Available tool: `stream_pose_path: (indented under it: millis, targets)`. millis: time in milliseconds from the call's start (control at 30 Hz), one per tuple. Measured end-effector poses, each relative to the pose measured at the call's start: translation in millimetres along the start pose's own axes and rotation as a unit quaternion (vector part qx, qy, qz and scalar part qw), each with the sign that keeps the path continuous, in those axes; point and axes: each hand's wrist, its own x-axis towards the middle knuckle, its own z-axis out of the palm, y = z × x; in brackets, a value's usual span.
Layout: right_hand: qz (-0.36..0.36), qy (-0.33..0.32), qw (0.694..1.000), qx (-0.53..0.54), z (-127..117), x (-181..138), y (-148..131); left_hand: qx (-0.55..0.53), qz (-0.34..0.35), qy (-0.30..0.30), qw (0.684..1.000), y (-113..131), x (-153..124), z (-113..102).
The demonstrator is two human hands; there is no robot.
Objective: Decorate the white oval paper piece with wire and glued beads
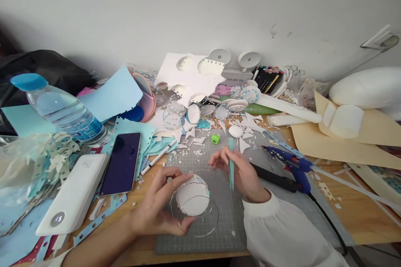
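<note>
Between the thumb and fingers of my left hand [164,202] is a round white paper disc [192,200], its rim dotted with small pale pieces. Thin wire loops [210,225] curve around and below the disc. My right hand [239,171] is closed around light teal tweezers [231,162], over the grey cutting mat [219,238] to the right of the disc. A small bright green block [215,139] lies on the mat beyond my right hand. Behind it rests a small white oval piece [235,131] among paper scraps.
A blue glue gun [290,162] lies at the right, its black cord trailing forward. On the left are a phone [121,163], a white power bank [73,194] and a water bottle [62,110]. Decorated discs [222,111] and cut white paper [188,73] crowd the back.
</note>
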Motion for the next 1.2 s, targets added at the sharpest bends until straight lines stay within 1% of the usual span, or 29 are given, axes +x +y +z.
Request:
stream_pose_path:
  millis: [67,100,167,267,367,433,500,600,667,733,800,900,967,1033,1067,1133,1200]
  targets:
    - [0.099,-0.097,0.990,0.030,4,-3,1,0.009,-0.002,0.010,1.000,-1,0,0]
    - [0.137,-0.132,0.981,0.043,7,-5,2,0.012,-0.003,0.015,1.000,-1,0,0]
    - [0.178,-0.167,0.968,0.056,11,-9,3,0.016,-0.004,0.021,1.000,-2,0,0]
    - [0.191,-0.173,0.965,0.047,12,-13,3,0.018,-0.014,0.026,0.999,-3,0,0]
    - [0.194,-0.212,0.958,0.025,8,-11,2,0.023,-0.031,0.023,0.999,-4,-1,1]
    - [0.186,-0.235,0.954,0.003,5,-9,3,0.021,-0.036,0.019,0.999,-5,-2,1]
    - [0.172,-0.236,0.956,-0.025,2,-8,3,0.017,-0.043,0.018,0.999,-4,-2,1]
    - [0.145,-0.212,0.966,-0.036,0,-8,1,0.017,-0.064,0.025,0.997,-4,1,0]
    - [0.113,-0.174,0.978,-0.001,-1,-8,-2,0.011,-0.072,0.035,0.997,-4,3,0]
    - [0.073,-0.112,0.990,0.047,-3,-8,-6,0.001,-0.075,0.041,0.996,-6,4,0]
    - [0.019,-0.035,0.996,0.081,-7,-6,-12,-0.003,-0.081,0.043,0.996,-7,4,1]
    - [-0.062,0.072,0.991,0.090,-15,-2,-20,0.003,-0.103,0.043,0.994,-8,4,0]
    - [-0.090,0.117,0.985,0.090,-18,0,-24,-0.005,-0.112,0.033,0.993,-8,4,0]
    - [-0.078,0.138,0.984,0.083,-18,1,-23,-0.035,-0.102,-0.001,0.994,-6,4,-1]
    - [-0.063,0.141,0.985,0.075,-16,1,-21,-0.054,-0.091,-0.030,0.994,-5,4,-1]
    - [-0.036,0.128,0.990,0.046,-10,1,-15,-0.090,-0.070,-0.100,0.988,-4,4,0]
    - [-0.021,0.098,0.995,0.013,-4,0,-8,-0.108,-0.059,-0.165,0.979,-4,5,2]
